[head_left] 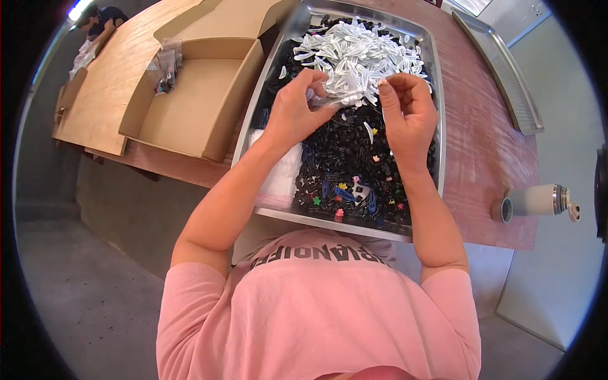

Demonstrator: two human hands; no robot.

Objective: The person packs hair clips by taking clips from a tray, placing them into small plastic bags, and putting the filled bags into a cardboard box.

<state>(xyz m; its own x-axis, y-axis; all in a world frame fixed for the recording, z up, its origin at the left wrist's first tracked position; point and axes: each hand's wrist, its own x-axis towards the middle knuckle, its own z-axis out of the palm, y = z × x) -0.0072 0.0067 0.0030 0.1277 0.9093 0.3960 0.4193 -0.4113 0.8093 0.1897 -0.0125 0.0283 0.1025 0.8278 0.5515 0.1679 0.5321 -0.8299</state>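
Observation:
Over a metal tray [441, 158], my left hand [296, 107] holds a clear plastic bag [335, 100] between thumb and fingers. My right hand [408, 114], just right of the bag, has thumb and index finger pinched together; what they hold, if anything, is too small to name. White clips [354, 54] are heaped in the far part of the tray, beyond both hands. Black clips [342, 145] cover the nearer part, with small coloured pieces among them. A stack of clear bags [278, 174] lies at the tray's left side, below my left wrist.
An open cardboard box [190, 107] with small filled bags [168, 66] stands left of the tray. At the right are an empty metal tray [500, 69], a bottle [538, 200] and a cup [502, 210]. Another person [104, 22] is at the far upper left.

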